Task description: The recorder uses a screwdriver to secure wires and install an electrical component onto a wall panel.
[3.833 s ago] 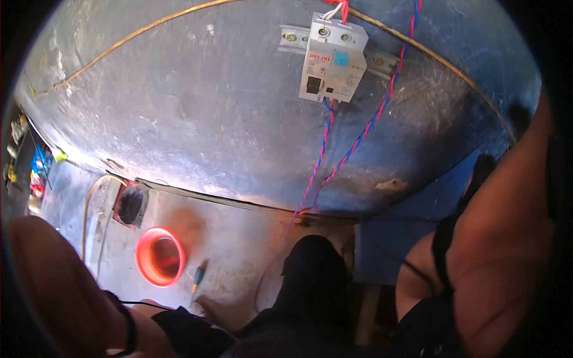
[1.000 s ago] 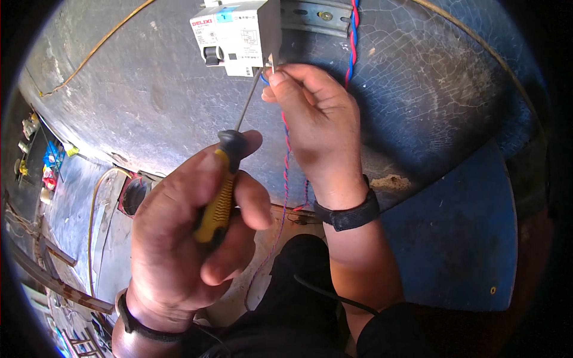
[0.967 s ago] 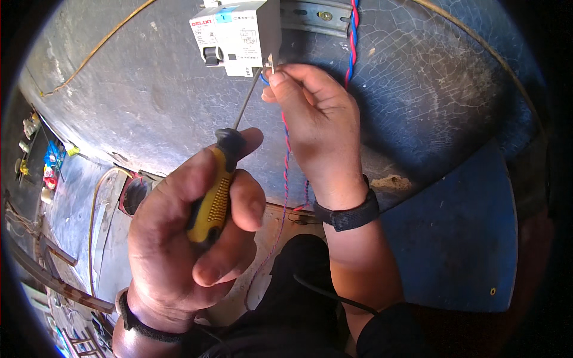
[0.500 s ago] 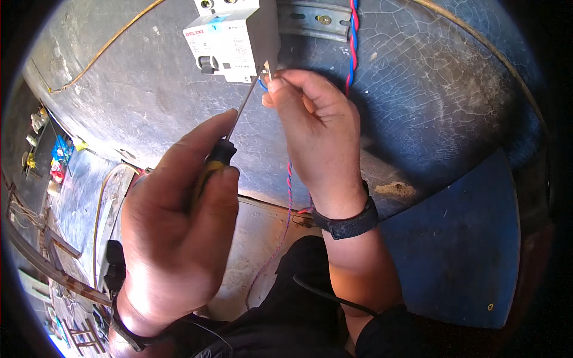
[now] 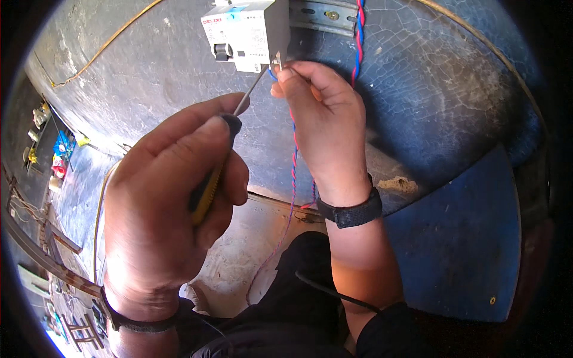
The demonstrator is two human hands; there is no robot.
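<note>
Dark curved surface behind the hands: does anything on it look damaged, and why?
Yes: the curved surface shows a web of pale cracks right of the right hand, and a rough tan patch near that wrist's black band. Both break up the dark finish, suggesting wear.

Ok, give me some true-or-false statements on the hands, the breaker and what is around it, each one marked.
1. The left hand holds a screwdriver. True.
2. The screwdriver's shaft points away from the breaker. False: it points up toward the breaker's underside.
3. The right hand hangs down near the floor. False: its fingertips are at the breaker's lower right corner.
4. A metal rail shows to the right of the breaker. True.
5. The twisted wires to the right of the breaker are green and yellow. False: they are red and blue.
</note>
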